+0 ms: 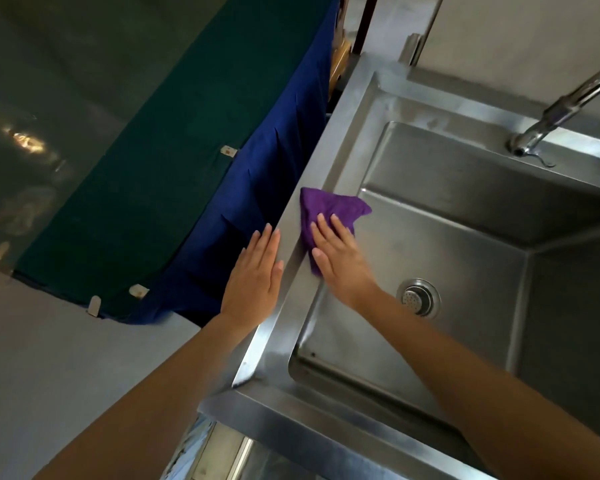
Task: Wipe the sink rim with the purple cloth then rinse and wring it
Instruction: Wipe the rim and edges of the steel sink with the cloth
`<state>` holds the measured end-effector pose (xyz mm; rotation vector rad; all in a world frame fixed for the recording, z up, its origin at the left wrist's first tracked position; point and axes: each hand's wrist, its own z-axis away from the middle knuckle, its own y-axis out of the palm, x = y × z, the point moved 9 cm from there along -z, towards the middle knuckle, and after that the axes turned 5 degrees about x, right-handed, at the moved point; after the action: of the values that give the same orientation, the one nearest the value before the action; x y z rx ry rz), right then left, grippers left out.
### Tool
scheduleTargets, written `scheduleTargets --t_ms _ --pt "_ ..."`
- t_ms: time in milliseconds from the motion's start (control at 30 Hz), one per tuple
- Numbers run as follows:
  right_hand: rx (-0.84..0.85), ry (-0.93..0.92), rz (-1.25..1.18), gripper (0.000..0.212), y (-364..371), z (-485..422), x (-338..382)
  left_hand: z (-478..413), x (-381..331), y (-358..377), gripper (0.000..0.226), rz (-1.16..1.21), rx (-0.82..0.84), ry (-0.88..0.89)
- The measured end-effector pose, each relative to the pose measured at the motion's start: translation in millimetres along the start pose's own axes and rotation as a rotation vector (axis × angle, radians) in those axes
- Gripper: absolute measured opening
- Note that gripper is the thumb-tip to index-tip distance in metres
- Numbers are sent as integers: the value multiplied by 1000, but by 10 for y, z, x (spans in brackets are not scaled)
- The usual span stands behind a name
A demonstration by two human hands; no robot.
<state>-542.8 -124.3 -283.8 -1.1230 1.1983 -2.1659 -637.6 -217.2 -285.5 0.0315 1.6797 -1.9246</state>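
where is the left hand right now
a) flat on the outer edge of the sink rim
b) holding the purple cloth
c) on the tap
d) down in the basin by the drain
a: the left hand lies flat, fingers straight, on the outer edge of the sink rim, while the right hand presses the purple cloth.

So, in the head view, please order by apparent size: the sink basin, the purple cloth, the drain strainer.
1. sink basin, by far the largest.
2. purple cloth, although the right hand covers part of it.
3. drain strainer, the smallest. It lies deeper, so somewhat farther from the camera.
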Motion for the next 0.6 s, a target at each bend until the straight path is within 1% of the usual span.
scheduleTargets --t_ms 67,100,200,267,300,367,433,533,600 --pt "-14 -60 70 68 122 182 137 3 5 -7 58 7 3 -1" --pt "-40 -59 85 69 136 223 140 3 1 -13 58 16 3 2" --pt "-104 -55 73 51 41 172 10 0 2 -24 57 136 27 10" --pt "-139 -40 74 53 -54 85 -99 2 14 -33 53 276 69 1" --pt "-142 -12 43 55 -92 19 -171 4 22 -34 52 338 99 -5" --pt "-157 32 -60 51 -154 -116 -276 7 30 -43 52 408 143 -6" --pt "-176 28 -127 48 -193 -158 -245 4 34 -42 53 399 152 12" --pt "-176 -32 -64 51 -102 -17 -41 -13 25 -45 52 320 97 39" --pt "-132 -76 -68 58 51 157 124 -6 17 -45 53 266 62 37"
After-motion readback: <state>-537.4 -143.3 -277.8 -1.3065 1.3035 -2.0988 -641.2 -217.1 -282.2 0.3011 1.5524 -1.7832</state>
